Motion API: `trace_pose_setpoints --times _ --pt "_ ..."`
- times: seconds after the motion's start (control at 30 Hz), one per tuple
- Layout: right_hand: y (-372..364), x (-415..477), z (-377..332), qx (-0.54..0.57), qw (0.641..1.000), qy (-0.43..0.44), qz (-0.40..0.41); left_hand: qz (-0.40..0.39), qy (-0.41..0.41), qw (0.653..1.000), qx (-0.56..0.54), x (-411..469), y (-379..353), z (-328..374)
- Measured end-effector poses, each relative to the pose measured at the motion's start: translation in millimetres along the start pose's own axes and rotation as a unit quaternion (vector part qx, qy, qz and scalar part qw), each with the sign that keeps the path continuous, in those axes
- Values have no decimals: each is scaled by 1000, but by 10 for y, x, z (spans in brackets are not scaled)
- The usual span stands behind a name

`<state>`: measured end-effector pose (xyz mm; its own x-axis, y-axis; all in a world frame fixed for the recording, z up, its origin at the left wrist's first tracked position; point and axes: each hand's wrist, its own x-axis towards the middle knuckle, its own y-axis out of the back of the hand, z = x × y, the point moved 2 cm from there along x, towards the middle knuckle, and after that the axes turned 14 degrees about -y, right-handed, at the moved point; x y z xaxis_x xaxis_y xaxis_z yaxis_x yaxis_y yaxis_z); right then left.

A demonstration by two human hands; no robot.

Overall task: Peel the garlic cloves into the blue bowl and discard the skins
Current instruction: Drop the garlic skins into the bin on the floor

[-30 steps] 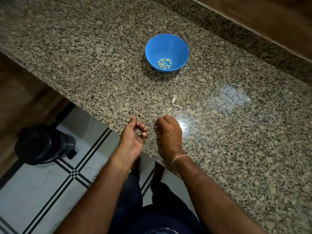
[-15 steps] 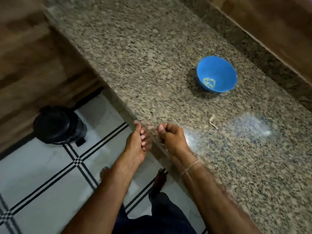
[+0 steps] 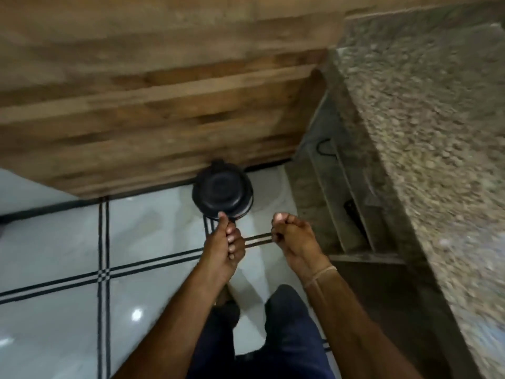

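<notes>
Head view: left hand [image 3: 225, 242], right hand [image 3: 293, 239] clenched, contents hidden; round black bin [image 3: 222, 196] just beyond; speckled granite table [image 3: 437, 132] rightward.

A person seen from above wears dark navy trousers [image 3: 287, 337] and a thin, pale thread band [image 3: 319, 274] around the right wrist. Both forearms are bare to the frame's edge, and the nails on the left hand [image 3: 225, 247] and right hand [image 3: 293, 239] are cut short.
</notes>
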<state>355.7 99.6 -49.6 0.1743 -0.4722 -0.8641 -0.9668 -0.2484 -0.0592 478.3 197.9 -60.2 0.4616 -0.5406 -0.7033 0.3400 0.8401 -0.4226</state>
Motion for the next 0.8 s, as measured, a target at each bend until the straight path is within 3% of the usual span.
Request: trace_pose_setpoints --times 0.4,0.63,0.8 --pt "-1594 1341 -121 -46 989 -129 -49 105 -1 993 -50 1309 1052 910" --pt "-1784 2597 291 17 971 -234 -34 189 104 972 -93 2624 1379 407" --pt "-1913 3719 483 68 962 -266 0 238 104 954 -151 3826 1376 -132"
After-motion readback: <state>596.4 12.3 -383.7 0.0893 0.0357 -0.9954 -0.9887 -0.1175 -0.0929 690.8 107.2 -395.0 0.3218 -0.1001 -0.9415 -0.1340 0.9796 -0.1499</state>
